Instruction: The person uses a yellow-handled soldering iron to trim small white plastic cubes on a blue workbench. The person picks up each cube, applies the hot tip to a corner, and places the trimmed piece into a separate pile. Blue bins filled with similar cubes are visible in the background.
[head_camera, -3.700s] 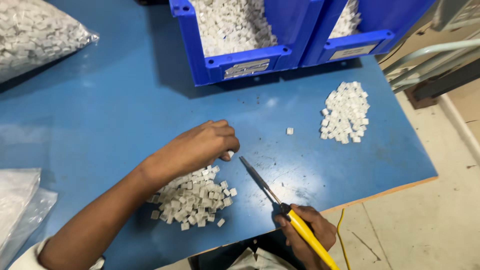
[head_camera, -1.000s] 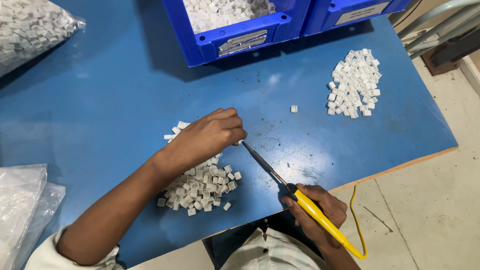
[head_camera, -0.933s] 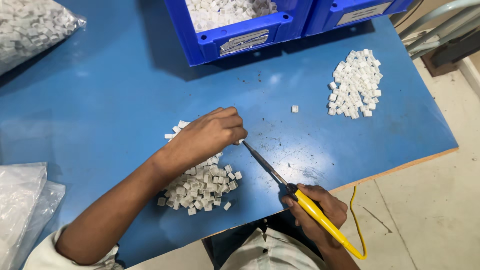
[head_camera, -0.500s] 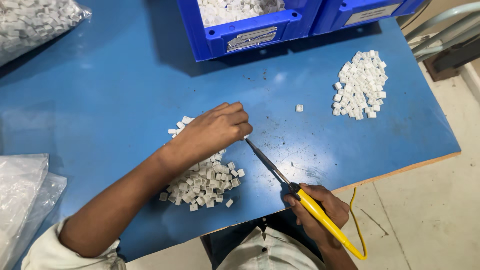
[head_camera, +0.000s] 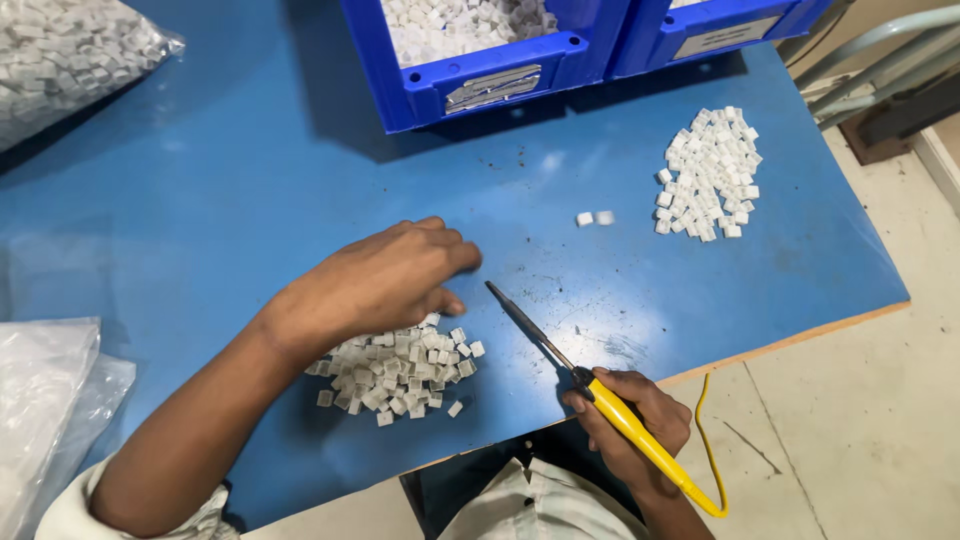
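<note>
Head view: the left hand (head_camera: 385, 280) lies palm-down on the blue table (head_camera: 200, 200), fingers curled together over the near pile (head_camera: 400, 365) of small white pieces. Its fingertips hide whatever they pinch, so I cannot tell whether they hold a piece. The right hand (head_camera: 625, 425) is closed around the yellow handle of an iron (head_camera: 590, 385), whose dark tip ends just right of the left fingertips, close above the table. The iron's yellow cord (head_camera: 705, 455) loops off behind the right hand.

Two loose pieces (head_camera: 594, 218) lie side by side beyond the left fingertips, up and right. A second pile (head_camera: 708, 172) sits well beyond them, far right. The piles are too dense to count.

Two blue bins (head_camera: 480, 70) stand at the far edge, both cut off by the top; the left one holds white pieces. A clear bag (head_camera: 70, 50) of pieces is cut off top left, and empty plastic (head_camera: 50, 400) lies bottom left. Right of the table is a pale tiled floor (head_camera: 860, 420).
</note>
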